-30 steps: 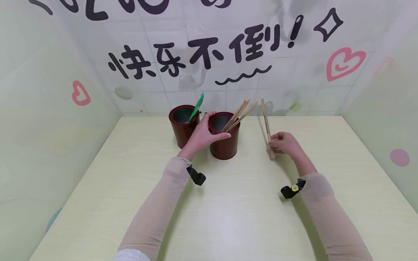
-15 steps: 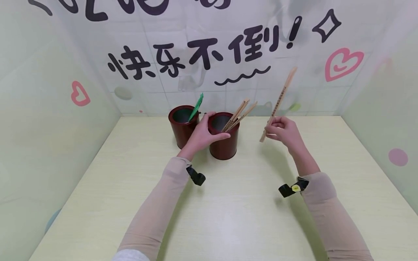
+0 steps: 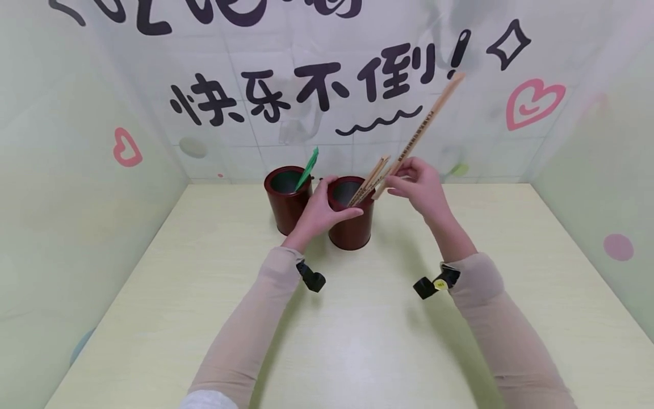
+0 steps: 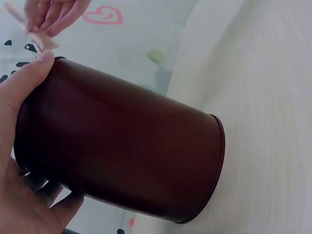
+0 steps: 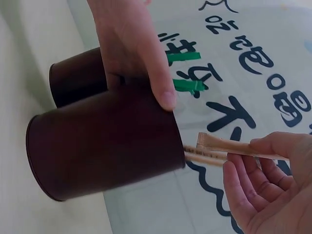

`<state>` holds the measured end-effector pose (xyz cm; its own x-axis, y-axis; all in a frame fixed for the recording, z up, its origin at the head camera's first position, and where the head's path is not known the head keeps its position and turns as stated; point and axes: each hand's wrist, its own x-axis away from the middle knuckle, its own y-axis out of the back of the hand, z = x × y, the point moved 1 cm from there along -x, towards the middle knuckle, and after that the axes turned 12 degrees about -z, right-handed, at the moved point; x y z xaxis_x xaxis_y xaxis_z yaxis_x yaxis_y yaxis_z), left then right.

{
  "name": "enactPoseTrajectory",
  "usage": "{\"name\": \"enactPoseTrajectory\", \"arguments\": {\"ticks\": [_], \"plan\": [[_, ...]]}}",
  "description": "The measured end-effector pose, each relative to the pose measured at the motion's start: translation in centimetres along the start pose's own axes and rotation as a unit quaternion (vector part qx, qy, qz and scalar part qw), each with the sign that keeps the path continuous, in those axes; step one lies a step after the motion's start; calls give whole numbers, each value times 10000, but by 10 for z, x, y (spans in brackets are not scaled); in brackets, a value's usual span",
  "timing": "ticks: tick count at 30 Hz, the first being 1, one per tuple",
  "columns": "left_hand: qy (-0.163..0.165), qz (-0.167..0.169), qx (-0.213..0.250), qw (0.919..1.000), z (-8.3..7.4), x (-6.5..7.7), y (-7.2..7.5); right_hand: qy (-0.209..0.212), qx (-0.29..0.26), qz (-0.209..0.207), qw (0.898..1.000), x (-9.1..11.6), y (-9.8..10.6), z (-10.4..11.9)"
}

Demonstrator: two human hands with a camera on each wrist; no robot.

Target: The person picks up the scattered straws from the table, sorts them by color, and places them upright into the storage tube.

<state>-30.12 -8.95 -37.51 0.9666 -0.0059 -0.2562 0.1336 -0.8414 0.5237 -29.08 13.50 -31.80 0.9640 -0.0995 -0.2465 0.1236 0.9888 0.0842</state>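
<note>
My left hand [image 3: 322,209] grips the near dark-red cylindrical cup [image 3: 350,232] by its rim, thumb in front. This cup stands upright on the table, with several tan paper-wrapped sticks [image 3: 375,169] leaning out to its right. Between thumb and fingers, my right hand [image 3: 423,186] pinches a long tan paper-wrapped stick [image 3: 431,116] with dark print. It slants up to the right, its lower end beside the cup's right rim. In the right wrist view, the crimped flat end of the held stick [image 5: 214,143] shows near the cup mouth. What the wrapper contains is hidden.
A second dark-red cup [image 3: 286,211] stands just left of the first, with green slender items [image 3: 307,168] leaning out of it. Behind them rises a printed wall sheet [image 3: 230,159] with black lettering. The pale table [image 3: 352,341] extends toward me.
My right hand has lifted the paper-wrapped stick from low on the right, tilted it, and carried it up and left to the cup's rim. My left hand keeps its hold on the cup.
</note>
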Motion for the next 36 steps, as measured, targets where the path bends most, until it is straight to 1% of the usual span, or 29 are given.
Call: {"name": "enactPoseTrajectory", "arguments": {"ticks": [3, 5, 8, 10, 12, 16, 18, 21, 23, 25, 29, 32, 36], "plan": [[39, -120, -70, 9999, -2, 0, -4, 208, 340, 10, 9992, -6, -11, 0], [74, -206, -78, 9997, -4, 0, -7, 378, 712, 28, 9967, -9, -17, 0], [101, -339, -54, 9994, -7, -1, -10, 604, 1342, 80, 9891, -13, -23, 0], [125, -394, -60, 9991, -9, -1, -11, 662, 1694, 148, 9832, -15, -25, 0], [147, -429, -118, 9989, -9, -1, -11, 645, 1864, 211, 9801, -17, -26, -1], [214, -454, -244, 9984, -10, -2, -10, 478, 1902, 281, 9802, -21, -30, -1], [209, -437, -268, 9985, -11, -3, -11, 417, 2017, 278, 9782, -23, -33, -1], [183, -397, -258, 9987, -11, -3, -12, 367, 2469, 303, 9679, -25, -35, -1], [166, -374, -287, 9988, -12, -4, -13, 349, 2660, 377, 9626, -25, -36, -1], [142, -380, -323, 9987, -12, -4, -12, 300, 2711, 496, 9608, -25, -35, 0], [89, -397, -417, 9983, -13, -3, -10, 144, 2408, 641, 9684, -25, -28, 6], [92, -373, -512, 9979, -14, 0, -6, 111, 2196, 622, 9735, -24, -18, 10], [99, -312, -714, 9969, -13, 7, 1, 135, 2123, 578, 9754, -19, -1, 11]]}}
